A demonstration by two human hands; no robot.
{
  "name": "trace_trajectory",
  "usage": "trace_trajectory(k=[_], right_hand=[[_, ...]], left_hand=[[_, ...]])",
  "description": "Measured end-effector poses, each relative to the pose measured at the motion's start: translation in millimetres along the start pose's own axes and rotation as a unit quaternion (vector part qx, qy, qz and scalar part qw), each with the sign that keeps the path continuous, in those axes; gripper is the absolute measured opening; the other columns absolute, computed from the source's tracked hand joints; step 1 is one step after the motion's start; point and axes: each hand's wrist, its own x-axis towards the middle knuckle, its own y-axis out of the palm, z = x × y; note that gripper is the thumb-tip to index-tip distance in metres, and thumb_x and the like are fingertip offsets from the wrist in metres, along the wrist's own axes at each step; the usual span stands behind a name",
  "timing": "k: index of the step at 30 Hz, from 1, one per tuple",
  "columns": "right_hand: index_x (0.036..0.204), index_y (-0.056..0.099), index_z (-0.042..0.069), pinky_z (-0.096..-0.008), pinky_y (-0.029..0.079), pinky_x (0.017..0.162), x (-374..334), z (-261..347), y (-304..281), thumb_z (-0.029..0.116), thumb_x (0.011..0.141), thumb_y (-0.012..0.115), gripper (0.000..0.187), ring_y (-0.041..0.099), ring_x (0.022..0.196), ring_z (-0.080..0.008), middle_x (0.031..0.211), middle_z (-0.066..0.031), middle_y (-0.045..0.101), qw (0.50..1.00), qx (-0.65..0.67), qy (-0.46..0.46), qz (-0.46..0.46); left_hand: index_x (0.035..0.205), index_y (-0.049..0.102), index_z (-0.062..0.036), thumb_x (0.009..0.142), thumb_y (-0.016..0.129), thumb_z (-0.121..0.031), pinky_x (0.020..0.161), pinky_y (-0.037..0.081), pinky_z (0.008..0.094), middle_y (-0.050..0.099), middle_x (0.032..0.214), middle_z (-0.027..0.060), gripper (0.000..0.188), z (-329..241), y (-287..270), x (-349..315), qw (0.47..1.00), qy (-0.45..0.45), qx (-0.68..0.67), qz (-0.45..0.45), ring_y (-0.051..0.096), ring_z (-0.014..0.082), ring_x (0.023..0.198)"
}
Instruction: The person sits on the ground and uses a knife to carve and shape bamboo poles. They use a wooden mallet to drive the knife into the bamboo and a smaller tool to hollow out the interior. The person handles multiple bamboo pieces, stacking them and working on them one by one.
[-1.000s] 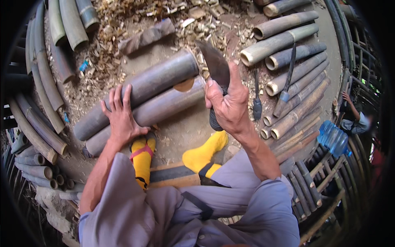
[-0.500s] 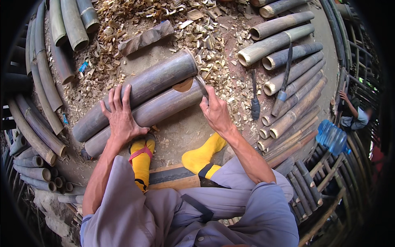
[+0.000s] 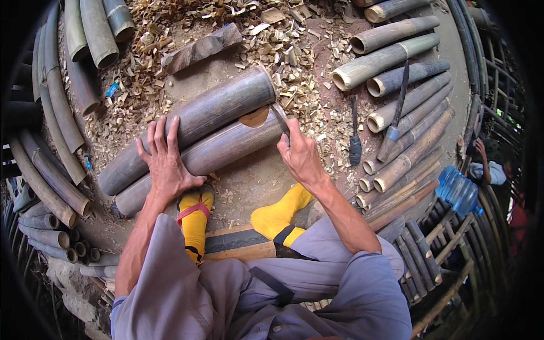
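Two dark bamboo tubes lie side by side on the ground, slanting up to the right: a far tube point(image 3: 218, 103) and a near tube point(image 3: 226, 148). A half-round notch point(image 3: 254, 118) is cut in the near one's edge close to its right end. My left hand point(image 3: 168, 170) rests across both, fingers spread, thumb on the near tube. Closed at that right end, my right hand point(image 3: 302, 158) grips a thin grey blade-like strip point(image 3: 280, 115) standing against the tube ends. Its lower part is hidden in my fist.
Right of my hand lie a dark-handled tool point(image 3: 355, 148) and a long knife point(image 3: 392, 134), beside several bamboo tubes point(image 3: 386, 65). Wood chips point(image 3: 294, 85) and a wooden block point(image 3: 201, 50) lie beyond. A blue water bottle point(image 3: 457, 190) and another person's hand point(image 3: 480, 149) appear far right.
Both hands and the two tubes stay nearly in place; the view has shifted slightly. The other person's arm at far right has moved lower.
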Motion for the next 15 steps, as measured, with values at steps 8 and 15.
trace_trajectory(k=[8, 15], right_hand=[[0.101, 0.039, 0.0, -0.051, 0.045, 0.051, -5, 14, -18, -0.003, 0.083, 0.052, 0.022, 0.061, 0.063, -0.0455, 0.062, -0.0256, 0.057, 0.997, -0.027, 0.062, 0.04], [0.119, 0.043, 0.001, -0.0504, 0.046, 0.057, -21, 64, 29, -0.001, 0.084, 0.053, 0.037, 0.061, 0.073, -0.0464, 0.077, -0.0285, 0.06, 0.995, 0.08, -0.043, 0.029]], left_hand=[[0.147, 0.025, -0.0145, 0.024, 0.086, -0.05, 0.108, 0.006, 0.0638, 0.026, 0.147, 0.013, 0.142, -1, 2, 0, 1.0, 0.015, -0.006, -0.021, 0.02, 0.0347, 0.139], [0.149, 0.018, -0.0129, 0.029, 0.089, -0.047, 0.11, 0.011, 0.0609, 0.024, 0.149, 0.0142, 0.143, 18, -11, -12, 1.0, 0.015, 0.019, -0.003, 0.02, 0.0343, 0.14]])
